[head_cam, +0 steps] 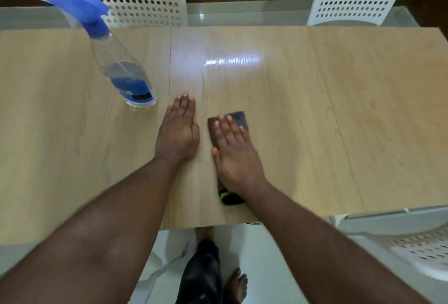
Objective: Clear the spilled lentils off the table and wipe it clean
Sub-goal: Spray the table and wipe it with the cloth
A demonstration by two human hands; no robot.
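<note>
Now R hand (234, 155) flat pressing cloth (238, 119); L hand (178, 131) flat on table (339, 109).

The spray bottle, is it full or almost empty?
Mostly empty. The spray bottle is clear, and blue liquid shows only in its lower part.

We find nothing we can read. The spray bottle (126, 78) standing on the table (339, 109) carries a blue label (135, 87) with a small white patch and a black block, but any print on it is too blurred for us to make out.
</note>
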